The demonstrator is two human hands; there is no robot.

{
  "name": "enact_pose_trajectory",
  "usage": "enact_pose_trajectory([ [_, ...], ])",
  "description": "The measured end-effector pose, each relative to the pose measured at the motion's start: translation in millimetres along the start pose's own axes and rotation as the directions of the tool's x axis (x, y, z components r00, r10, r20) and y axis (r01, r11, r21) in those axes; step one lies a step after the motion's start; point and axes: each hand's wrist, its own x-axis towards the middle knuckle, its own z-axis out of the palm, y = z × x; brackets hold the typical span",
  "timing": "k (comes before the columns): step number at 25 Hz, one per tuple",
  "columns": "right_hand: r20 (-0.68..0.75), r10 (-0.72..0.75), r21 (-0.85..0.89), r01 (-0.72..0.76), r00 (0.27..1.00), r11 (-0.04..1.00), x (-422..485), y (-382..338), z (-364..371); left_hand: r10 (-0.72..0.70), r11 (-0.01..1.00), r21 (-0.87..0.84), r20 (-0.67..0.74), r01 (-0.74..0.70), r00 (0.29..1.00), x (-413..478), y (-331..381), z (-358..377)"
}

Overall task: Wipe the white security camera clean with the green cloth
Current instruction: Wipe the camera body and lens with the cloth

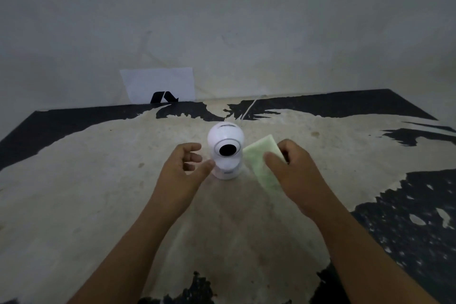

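The white security camera [226, 150] stands upright in the middle of the worn table, its black round lens facing me. Just left of it is my left hand [182, 173], fingers apart and curled, the thumb tip close to or touching the camera's base. My right hand [293, 175] is to the right of the camera and grips the pale green cloth [261, 158], which lies flat and folded on the table beside the camera. The cloth's near part is hidden under my right hand.
The table top [98, 180] is beige with peeled black patches along its far and right edges. A white cable [249, 108] runs from behind the camera to the wall. A white sheet with a black mark [159, 86] leans against the grey wall at the back.
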Motion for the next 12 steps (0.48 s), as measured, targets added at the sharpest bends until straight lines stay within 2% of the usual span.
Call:
enact_pose_trajectory([
  [3, -0.091, 0.035, -0.046, -0.040, 0.995, 0.998, 25, 2, 14, 0.022, 0.944, 0.326, 0.109, -0.056, 0.994, 20, -8, 18],
  [8, 0.039, 0.058, -0.132, -0.052, 0.998, 0.990, 39, 2, 34, -0.006, 0.919, 0.392, 0.143, -0.051, 0.990, 39, -13, 35],
  [12, 0.137, 0.049, -0.052, -0.042, 0.989, 0.998, 33, 12, 54, 0.005, 0.917, 0.393, 0.151, -0.065, 0.988, 42, -16, 37],
])
